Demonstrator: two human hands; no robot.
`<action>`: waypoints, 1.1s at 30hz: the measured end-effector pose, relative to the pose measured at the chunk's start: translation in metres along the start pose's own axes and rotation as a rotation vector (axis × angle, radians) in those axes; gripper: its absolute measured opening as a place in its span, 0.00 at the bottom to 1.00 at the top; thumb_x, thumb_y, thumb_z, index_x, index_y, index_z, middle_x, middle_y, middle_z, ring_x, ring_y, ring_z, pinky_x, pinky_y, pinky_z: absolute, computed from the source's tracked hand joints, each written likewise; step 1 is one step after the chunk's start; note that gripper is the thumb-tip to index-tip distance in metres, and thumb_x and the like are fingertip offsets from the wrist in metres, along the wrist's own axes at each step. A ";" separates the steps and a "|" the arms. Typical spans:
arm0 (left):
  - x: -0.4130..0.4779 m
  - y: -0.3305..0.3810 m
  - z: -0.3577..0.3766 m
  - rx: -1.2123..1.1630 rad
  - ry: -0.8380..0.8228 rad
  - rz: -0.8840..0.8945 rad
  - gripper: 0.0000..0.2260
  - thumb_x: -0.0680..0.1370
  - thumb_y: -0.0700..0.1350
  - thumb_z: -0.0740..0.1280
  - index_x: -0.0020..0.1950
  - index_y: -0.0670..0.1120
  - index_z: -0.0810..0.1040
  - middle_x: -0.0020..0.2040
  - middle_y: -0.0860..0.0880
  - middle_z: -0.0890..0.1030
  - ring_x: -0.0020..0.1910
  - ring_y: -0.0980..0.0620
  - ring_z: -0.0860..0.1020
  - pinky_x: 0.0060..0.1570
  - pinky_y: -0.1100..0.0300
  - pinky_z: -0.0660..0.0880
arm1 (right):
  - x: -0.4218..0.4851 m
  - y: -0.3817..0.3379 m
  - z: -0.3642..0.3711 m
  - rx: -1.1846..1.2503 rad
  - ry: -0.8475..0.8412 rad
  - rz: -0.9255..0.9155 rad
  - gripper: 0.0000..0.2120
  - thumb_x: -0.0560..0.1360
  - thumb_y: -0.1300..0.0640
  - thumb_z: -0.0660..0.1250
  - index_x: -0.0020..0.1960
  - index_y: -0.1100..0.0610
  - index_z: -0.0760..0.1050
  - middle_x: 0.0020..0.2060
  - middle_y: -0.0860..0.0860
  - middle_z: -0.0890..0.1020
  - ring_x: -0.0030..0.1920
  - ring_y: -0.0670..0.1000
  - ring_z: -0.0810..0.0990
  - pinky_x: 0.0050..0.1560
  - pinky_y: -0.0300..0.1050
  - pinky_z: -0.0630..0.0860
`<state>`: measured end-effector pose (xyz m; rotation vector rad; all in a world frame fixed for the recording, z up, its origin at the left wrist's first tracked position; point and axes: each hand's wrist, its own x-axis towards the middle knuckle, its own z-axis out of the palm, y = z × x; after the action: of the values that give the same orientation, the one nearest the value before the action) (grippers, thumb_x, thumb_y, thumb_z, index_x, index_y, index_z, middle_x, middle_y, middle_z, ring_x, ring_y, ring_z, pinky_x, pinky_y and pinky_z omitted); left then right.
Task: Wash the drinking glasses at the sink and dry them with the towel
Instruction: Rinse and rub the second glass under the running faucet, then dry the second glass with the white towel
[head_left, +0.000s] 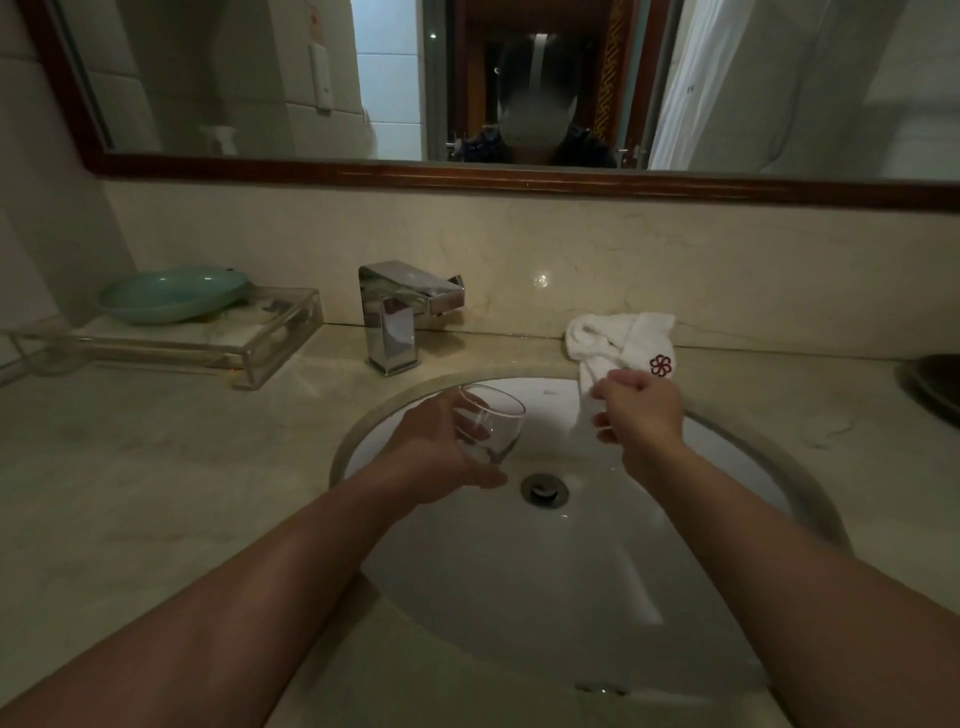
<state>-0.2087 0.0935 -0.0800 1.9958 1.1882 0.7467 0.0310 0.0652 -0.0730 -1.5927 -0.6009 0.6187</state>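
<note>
From my feed I take the sink (701, 525) as my landmark: its white oval bowl lies open below both hands, the drain (544, 488) bare at its middle, and the stone rim curves round with clear counter (156, 493) to its left. Behind the sink's back rim stands the chrome faucet (397, 314), well apart from the hands. My left hand (441, 457) hovers over the sink's left half, just left of the drain, fingers wrapped around the drinking glass (488, 423), which tilts with its mouth toward the back and right. My right hand (641, 410) is over the sink's right half, near the rim, forearm reaching in from the lower right, fingers pinched on a hanging fold of the white towel (618, 338). The towel's bulk lies on the counter behind the sink's right rim, a red flower mark showing. Left of the faucet sits a clear tray (249, 343) bearing a teal dish (171, 293). A dark-framed mirror (363, 174) spans the wall above the marble backsplash.
</note>
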 end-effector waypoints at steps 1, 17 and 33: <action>0.000 0.001 0.000 0.004 0.004 0.013 0.35 0.59 0.46 0.87 0.62 0.56 0.76 0.51 0.57 0.83 0.49 0.56 0.82 0.44 0.58 0.81 | 0.009 0.001 -0.003 -0.002 0.019 -0.018 0.09 0.76 0.58 0.69 0.56 0.58 0.80 0.46 0.55 0.85 0.33 0.52 0.81 0.27 0.41 0.75; -0.005 0.011 0.001 0.108 -0.061 0.124 0.34 0.63 0.46 0.86 0.64 0.58 0.74 0.52 0.59 0.80 0.49 0.60 0.80 0.44 0.65 0.79 | 0.024 -0.009 -0.002 -0.254 0.095 -0.254 0.09 0.76 0.49 0.70 0.45 0.54 0.82 0.43 0.51 0.84 0.46 0.54 0.82 0.49 0.51 0.80; -0.006 0.013 -0.001 0.084 -0.043 0.111 0.35 0.62 0.48 0.86 0.64 0.57 0.74 0.53 0.59 0.81 0.49 0.57 0.81 0.50 0.56 0.83 | -0.009 -0.039 -0.031 1.185 -0.438 0.248 0.16 0.74 0.47 0.65 0.55 0.56 0.80 0.58 0.56 0.83 0.54 0.56 0.83 0.65 0.51 0.75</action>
<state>-0.2055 0.0840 -0.0704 2.1515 1.1074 0.7151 0.0450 0.0403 -0.0305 -0.4045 -0.2285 1.2304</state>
